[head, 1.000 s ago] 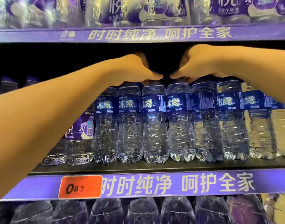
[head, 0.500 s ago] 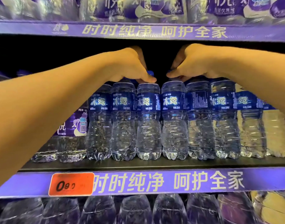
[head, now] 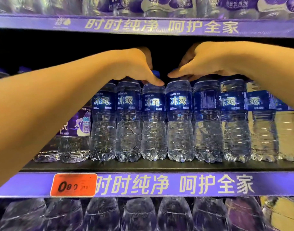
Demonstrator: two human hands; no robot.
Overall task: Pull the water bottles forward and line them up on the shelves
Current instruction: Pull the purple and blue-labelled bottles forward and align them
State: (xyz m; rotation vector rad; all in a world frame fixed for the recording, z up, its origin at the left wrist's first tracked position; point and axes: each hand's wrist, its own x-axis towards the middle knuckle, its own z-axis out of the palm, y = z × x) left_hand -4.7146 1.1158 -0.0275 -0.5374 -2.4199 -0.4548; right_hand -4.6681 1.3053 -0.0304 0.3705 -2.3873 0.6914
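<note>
Clear glossy plastic water bottles (head: pixel 153 124), glossy blue labels (head: pixel 153 102), matt dark shelf (head: pixel 143 166).

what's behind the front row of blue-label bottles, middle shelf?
Behind the front row: one blue cap between the left hand and right hand, then darkness. Hands hide the rest.

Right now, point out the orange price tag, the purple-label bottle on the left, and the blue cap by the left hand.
orange price tag (head: pixel 73 185), head view, middle of its face.
purple-label bottle (head: pixel 75 125), head view, on its label.
blue cap (head: pixel 155 74), head view, its visible side.
left hand (head: pixel 134 64), head view, back of the hand.
</note>
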